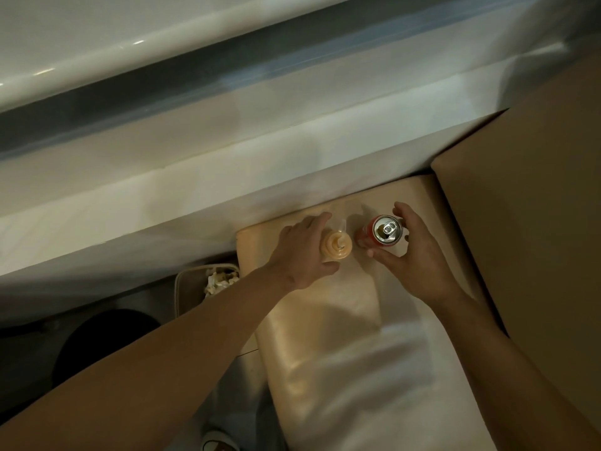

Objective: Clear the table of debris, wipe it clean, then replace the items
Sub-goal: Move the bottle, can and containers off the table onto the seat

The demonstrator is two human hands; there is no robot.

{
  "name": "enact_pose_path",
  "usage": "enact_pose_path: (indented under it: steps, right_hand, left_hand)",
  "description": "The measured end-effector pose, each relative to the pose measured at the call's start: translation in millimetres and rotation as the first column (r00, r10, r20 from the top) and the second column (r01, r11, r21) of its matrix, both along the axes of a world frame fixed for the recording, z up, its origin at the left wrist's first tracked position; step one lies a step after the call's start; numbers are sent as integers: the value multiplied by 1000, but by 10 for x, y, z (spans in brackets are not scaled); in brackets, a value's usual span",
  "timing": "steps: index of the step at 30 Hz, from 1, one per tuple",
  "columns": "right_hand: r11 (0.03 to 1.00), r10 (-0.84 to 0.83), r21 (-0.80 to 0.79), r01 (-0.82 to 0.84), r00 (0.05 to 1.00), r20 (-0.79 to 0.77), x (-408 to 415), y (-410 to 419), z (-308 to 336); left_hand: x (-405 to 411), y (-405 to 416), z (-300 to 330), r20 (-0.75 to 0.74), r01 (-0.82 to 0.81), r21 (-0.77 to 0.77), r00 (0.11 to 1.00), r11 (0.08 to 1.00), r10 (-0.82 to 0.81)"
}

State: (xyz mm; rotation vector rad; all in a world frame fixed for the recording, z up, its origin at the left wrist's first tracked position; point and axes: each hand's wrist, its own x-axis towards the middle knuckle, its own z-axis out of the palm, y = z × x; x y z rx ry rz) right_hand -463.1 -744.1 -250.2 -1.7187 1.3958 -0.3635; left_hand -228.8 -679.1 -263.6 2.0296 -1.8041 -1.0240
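Note:
A small glossy beige table (344, 320) runs from the middle of the view down to the bottom edge. At its far end stands a pale orange pump bottle (336, 245), and my left hand (302, 252) is wrapped around its left side. Just to the right stands an opened red drink can (382, 231) with a silver top. My right hand (413, 252) curls around the can from the right, thumb and fingers on its sides.
A white ledge or wall (162, 206) borders the table's far end. A large brown cardboard box (527, 206) stands against the table's right side. Left of the table, on the floor, sits a small bin (190, 284) holding crumpled paper, beside a dark round object (107, 340).

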Motion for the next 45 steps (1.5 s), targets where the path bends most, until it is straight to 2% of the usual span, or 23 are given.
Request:
enact_pose_path:
  steps: [7, 13, 19, 23, 29, 34, 39, 41, 45]
  right_hand:
    - [997, -4, -75, 2, 1000, -26, 61, 191, 513]
    - [963, 30, -269, -14, 998, 55, 395, 649, 1265]
    - [953, 211, -257, -160, 960, 184, 948, 1269, 1967]
    - [955, 264, -198, -220, 935, 235, 1384, 1686, 2322]
    - [909, 417, -142, -393, 871, 260, 2187, 2327, 2816]
    - [810, 581, -80, -581, 776, 244, 2822, 2848, 3023]
    - [673, 731, -54, -738, 652, 204, 3402, 3410, 3130]
    - [605, 783, -30, -796, 588, 203, 3616, 3648, 3163]
    - [527, 820, 35, -849, 519, 240, 4055, 4098, 3203]
  left_hand:
    - [190, 349, 387, -53, -135, -45, 990, 990, 132]
    - [525, 953, 1001, -89, -248, -40, 966, 968, 244]
    - [1020, 1827, 1699, -226, -387, -17, 900, 922, 373]
    - [1324, 2486, 2130, -272, -501, 4, 833, 866, 483]
    - [1745, 3535, 2551, -200, -658, -35, 742, 752, 640]
    - [2042, 4407, 2673, -190, -809, -29, 581, 587, 791]
    - [2282, 5229, 2698, -208, -935, -53, 355, 352, 911]
    - [2384, 5526, 2693, -220, -971, -78, 236, 224, 947]
    - [2658, 5997, 2738, -327, -989, -71, -98, -128, 940]
